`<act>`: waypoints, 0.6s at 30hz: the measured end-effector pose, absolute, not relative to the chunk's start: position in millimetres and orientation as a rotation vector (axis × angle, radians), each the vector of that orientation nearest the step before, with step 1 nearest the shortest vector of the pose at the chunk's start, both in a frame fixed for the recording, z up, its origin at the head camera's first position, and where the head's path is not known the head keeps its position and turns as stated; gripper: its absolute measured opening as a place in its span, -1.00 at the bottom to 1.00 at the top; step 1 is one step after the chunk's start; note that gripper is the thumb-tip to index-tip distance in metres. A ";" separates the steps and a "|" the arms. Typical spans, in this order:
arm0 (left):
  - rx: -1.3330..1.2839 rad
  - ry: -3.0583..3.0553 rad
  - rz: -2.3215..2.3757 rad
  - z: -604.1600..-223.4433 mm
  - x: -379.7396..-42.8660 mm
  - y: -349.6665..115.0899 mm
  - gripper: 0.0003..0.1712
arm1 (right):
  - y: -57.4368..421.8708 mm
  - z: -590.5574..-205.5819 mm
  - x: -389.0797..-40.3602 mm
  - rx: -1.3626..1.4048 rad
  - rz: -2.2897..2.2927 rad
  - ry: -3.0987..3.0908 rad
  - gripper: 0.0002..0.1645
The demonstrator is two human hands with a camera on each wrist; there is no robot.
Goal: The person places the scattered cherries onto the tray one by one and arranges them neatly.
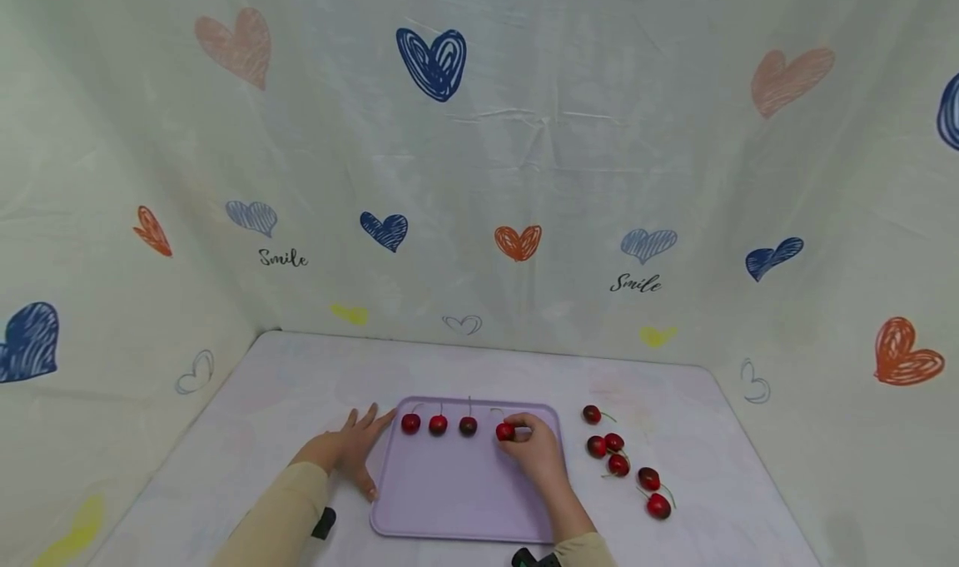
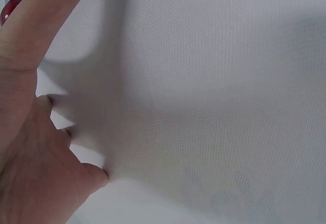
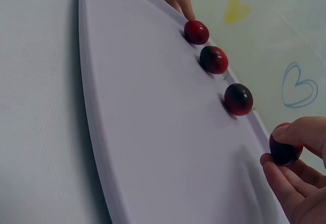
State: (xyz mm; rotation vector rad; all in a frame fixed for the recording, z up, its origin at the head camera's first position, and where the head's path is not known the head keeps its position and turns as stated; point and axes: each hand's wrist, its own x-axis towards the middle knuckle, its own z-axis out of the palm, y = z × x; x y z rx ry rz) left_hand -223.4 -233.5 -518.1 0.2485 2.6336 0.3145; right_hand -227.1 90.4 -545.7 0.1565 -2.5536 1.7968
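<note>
My right hand [image 1: 538, 455] pinches a dark red cherry [image 3: 284, 151] between thumb and fingers, over the far right part of a lilac tray [image 1: 457, 500]. Along the tray's far edge lie three more cherries in a row: a left one [image 1: 410, 423], a middle one [image 1: 438, 425] and a darker right one [image 1: 468, 426], their stems pointing away. My left hand [image 1: 354, 450] has its fingers spread at the tray's left side, with the fingertips and thumb by the rim. In the left wrist view that hand [image 2: 41, 132] shows partly, and red cherries peek out at the top left corner.
Several loose cherries lie on the white table right of the tray, among them one at the back [image 1: 592, 415] and one at the front [image 1: 658, 506]. A pale curtain [image 1: 479, 167] with printed hearts hangs behind the table [image 1: 315, 375] and at both sides.
</note>
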 end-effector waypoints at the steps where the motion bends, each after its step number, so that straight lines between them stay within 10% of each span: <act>1: 0.251 2.633 0.314 -517.0 -223.3 -233.3 0.43 | 89.2 -546.5 -227.9 0.141 1.788 -2.550 -0.64; 18: 0.259 2.635 0.322 -516.4 -222.2 -233.1 0.44 | 79.1 -563.6 -242.8 0.104 1.529 -2.562 -0.66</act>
